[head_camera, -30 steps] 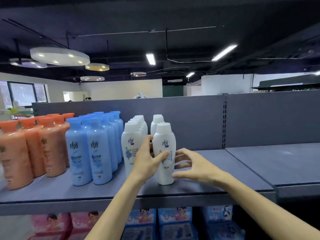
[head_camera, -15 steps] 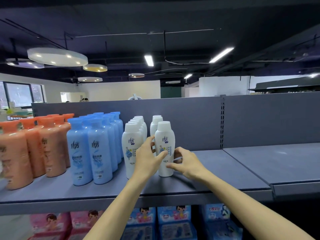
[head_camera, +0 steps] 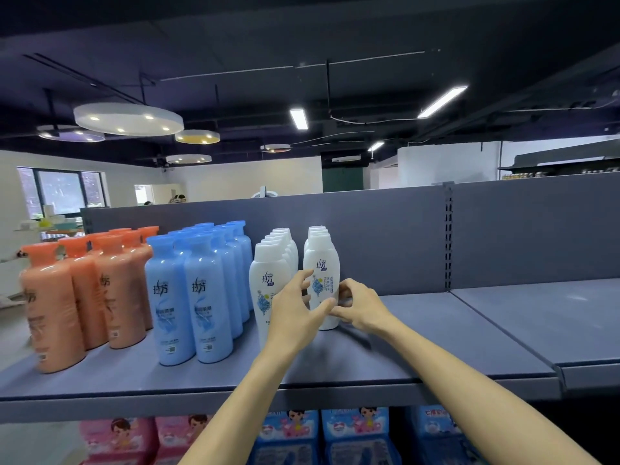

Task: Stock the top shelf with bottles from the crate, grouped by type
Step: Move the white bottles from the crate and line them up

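Two bare forearms are seen from the lower edge of the head view, each ending in a bare hand. No sleeve, glove, watch, ring or band is worn on either arm as far as is shown. The left hand (head_camera: 295, 313) is seen from its back, with knuckles and thumb outlined. The right hand (head_camera: 360, 305) is seen from its back and thumb side. The fingernails are short and unpainted where they can be made out.

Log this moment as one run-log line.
step: placing | item: white bottle | left hand: holding it | right hand: holding it | place: shelf
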